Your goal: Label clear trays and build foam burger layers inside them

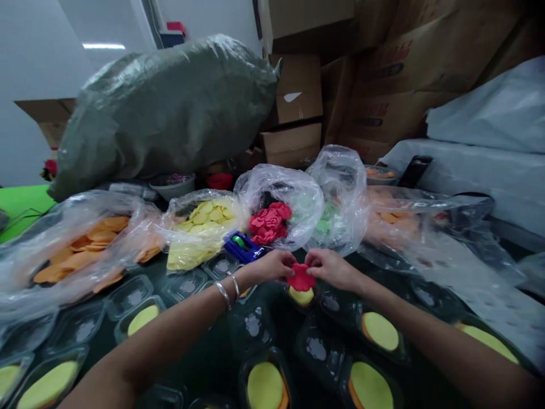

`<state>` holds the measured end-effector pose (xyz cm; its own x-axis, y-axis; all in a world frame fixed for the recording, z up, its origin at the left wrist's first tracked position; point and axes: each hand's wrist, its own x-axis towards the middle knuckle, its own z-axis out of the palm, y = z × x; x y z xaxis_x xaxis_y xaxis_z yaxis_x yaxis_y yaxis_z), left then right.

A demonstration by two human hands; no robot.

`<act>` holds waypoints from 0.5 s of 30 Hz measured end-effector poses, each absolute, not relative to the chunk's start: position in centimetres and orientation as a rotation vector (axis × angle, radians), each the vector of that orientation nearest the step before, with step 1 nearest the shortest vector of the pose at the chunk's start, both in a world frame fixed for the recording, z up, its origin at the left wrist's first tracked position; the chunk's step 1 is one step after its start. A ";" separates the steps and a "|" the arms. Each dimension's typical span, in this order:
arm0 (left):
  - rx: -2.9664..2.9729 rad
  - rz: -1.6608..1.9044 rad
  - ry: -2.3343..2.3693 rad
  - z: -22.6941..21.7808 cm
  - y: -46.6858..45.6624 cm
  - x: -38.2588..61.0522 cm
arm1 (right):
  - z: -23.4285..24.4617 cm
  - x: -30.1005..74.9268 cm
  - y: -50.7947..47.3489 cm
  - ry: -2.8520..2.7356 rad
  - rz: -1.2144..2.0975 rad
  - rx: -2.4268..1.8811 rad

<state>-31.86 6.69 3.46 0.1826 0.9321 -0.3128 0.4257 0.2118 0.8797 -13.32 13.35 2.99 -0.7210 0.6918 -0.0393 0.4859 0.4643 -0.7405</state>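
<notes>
Between my two hands is a red flower-shaped foam piece (pixel 301 278), pinched at its left edge by my left hand (pixel 279 266) and at its right edge by my right hand (pixel 330 268). Bracelets circle my left wrist. Just below the red piece, a yellow oval piece (pixel 301 296) lies in a clear plastic tray. More yellow ovals on orange ones sit in trays nearby, such as the yellow oval (pixel 264 386) at the front and the yellow oval (pixel 381 331) under my right forearm. A bag of red pieces (pixel 270 222) lies beyond my hands.
A blue tape dispenser (pixel 243 246) stands left of the red bag. Plastic bags hold orange pieces (pixel 91 244), yellow pieces (pixel 208 215) and green pieces (pixel 327 218). Behind them are a large grey-green sack (pixel 166 108) and stacked cardboard boxes (pixel 298 96). Clear trays (pixel 130 296) cover the table.
</notes>
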 end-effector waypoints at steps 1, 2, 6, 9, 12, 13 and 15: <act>1.467 0.505 1.469 3.3 6.4 -31.5 | 2.4 -13.1 12.9 -2.497 1.048 -1.040; 1.549 0.429 1.522 3.2 6.2 -31.1 | 1.9 -13.0 12.5 -2.543 0.983 -1.067; 1.938 0.378 1.655 2.5 5.2 -30.1 | 0.8 -12.7 11.2 -2.688 0.702 -1.102; 2.164 0.366 1.595 2.0 4.8 -30.6 | 0.9 -12.4 10.6 -2.848 0.385 -1.069; 2.159 0.479 1.654 2.2 6.6 -32.9 | 1.9 -13.2 11.8 -2.958 0.230 -0.999; 2.100 0.555 1.766 2.5 7.8 -34.0 | 2.4 -14.1 12.8 -2.931 0.257 -0.975; 1.952 0.663 2.028 3.2 10.9 -36.4 | 3.5 -16.8 15.4 -2.825 0.294 -0.950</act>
